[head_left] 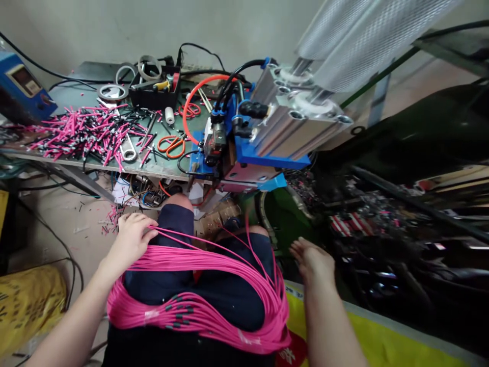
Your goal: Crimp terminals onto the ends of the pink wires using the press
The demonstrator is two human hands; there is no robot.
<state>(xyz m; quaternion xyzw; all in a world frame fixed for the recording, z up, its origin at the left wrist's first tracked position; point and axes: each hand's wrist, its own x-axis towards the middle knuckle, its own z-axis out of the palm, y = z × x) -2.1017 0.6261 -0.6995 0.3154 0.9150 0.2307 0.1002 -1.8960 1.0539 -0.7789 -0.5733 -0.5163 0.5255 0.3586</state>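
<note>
A large looped bundle of pink cables [214,261] lies across the person's lap, with black pieces and clear tape on its near side. My left hand [134,235] is at the bundle's upper left, thumb and fingers pinched on a pink cable that runs off to the right. To the right of the bundle, my right hand [314,260] is held in the air, fingers apart, with nothing in it. One pink strand rises blurred near the right knee.
The workbench [168,165] ahead bears a heap of pink and black cut pieces [91,130], orange scissors [171,147] and a black tool box [155,97]. A blue and silver pneumatic machine [263,127] stands at its right end. Yellow sack [32,306] at left.
</note>
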